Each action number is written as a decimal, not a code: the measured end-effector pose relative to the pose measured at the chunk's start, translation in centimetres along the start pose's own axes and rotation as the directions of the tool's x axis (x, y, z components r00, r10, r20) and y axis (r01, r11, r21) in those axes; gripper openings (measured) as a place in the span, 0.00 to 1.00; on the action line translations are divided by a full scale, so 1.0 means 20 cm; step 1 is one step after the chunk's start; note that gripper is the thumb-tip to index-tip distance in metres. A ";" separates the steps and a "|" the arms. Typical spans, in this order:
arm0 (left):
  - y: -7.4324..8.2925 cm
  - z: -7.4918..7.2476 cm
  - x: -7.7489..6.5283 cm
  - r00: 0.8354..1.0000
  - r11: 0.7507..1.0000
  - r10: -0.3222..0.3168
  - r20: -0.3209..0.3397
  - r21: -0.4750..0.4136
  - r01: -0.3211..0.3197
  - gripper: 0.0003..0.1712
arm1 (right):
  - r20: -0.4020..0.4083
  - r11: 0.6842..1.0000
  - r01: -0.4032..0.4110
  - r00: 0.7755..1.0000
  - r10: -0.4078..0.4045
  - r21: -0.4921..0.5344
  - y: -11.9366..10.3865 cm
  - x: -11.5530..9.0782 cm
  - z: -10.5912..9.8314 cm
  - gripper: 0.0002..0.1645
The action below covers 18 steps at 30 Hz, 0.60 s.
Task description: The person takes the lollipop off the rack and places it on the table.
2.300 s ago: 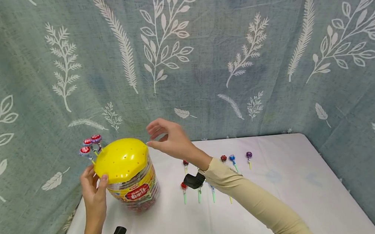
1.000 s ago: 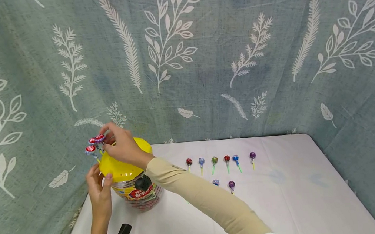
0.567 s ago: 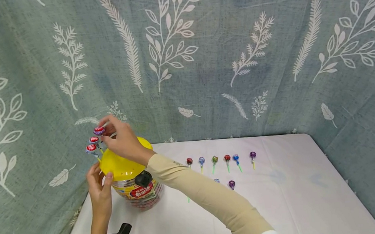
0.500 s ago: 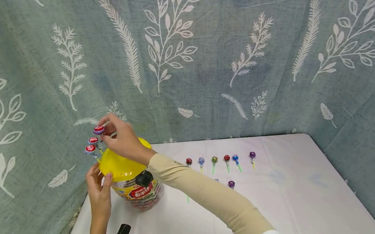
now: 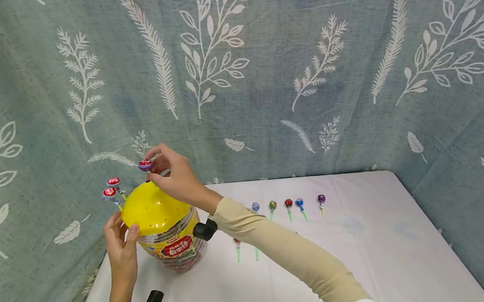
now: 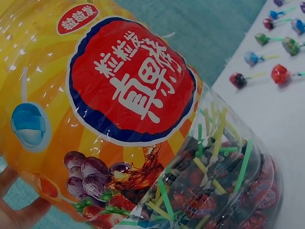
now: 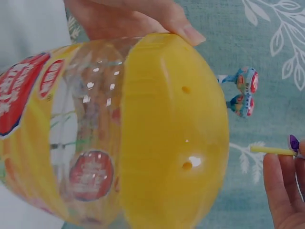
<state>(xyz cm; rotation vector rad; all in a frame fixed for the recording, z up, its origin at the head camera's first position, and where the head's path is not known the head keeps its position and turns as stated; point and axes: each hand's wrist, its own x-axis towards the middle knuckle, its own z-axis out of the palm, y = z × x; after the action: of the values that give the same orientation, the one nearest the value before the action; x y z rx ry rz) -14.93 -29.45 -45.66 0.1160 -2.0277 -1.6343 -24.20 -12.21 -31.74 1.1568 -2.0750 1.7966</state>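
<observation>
A clear plastic lollipop jar (image 5: 178,246) with a domed yellow lid (image 5: 156,209) stands tilted at the table's left. My left hand (image 5: 121,250) grips it by the lid's left edge, thumb in front. Between the thumb and fingers of my right hand (image 5: 179,175) is a purple lollipop (image 5: 145,165), held above the lid. Its yellow stick (image 7: 271,150) is free of the lid in the right wrist view. Two blue-wrapped lollipops (image 5: 109,194) stand in holes at the lid's left side. Many lollipops (image 6: 214,181) show inside the jar in the left wrist view.
Loose lollipops (image 5: 289,203) lie in rows on the white-covered table (image 5: 385,253), right of the jar; my right sleeve hides some. A green leaf-patterned curtain (image 5: 261,72) hangs behind the table.
My right hand went from hovering empty by the lid to pinching the purple lollipop. It pulled it up out of the lid, then moved right. My left hand kept its hold.
</observation>
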 end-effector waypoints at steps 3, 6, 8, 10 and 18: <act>0.00 0.00 0.00 1.000 1.000 0.009 0.001 -0.006 -0.009 0.32 | 0.016 1.000 -0.012 1.000 0.012 0.002 0.00 -0.03 -0.04 0.18; -0.01 0.00 0.00 1.000 1.000 0.009 -0.003 -0.002 -0.009 0.32 | 0.032 1.000 -0.014 0.999 0.014 0.001 0.00 -0.06 -0.07 0.19; -0.01 -0.01 0.00 1.000 1.000 0.006 -0.005 0.005 -0.006 0.32 | 0.042 1.000 -0.018 0.999 0.018 0.003 0.00 -0.08 -0.10 0.19; -0.01 -0.01 -0.01 1.000 1.000 0.005 -0.005 0.010 -0.005 0.32 | 0.052 1.000 -0.029 0.998 0.029 0.010 -0.01 -0.09 -0.12 0.18; -0.01 0.00 0.00 1.000 1.000 0.030 0.000 -0.004 -0.030 0.32 | 0.077 0.997 -0.073 0.995 0.071 0.021 -0.11 -0.18 -0.24 0.17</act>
<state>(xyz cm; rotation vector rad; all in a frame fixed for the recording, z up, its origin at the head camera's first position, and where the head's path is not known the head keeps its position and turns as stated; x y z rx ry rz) -14.96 -29.48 -45.84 0.0841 -2.0165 -1.6203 -22.09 -6.20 -30.91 1.1885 -2.1699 1.8420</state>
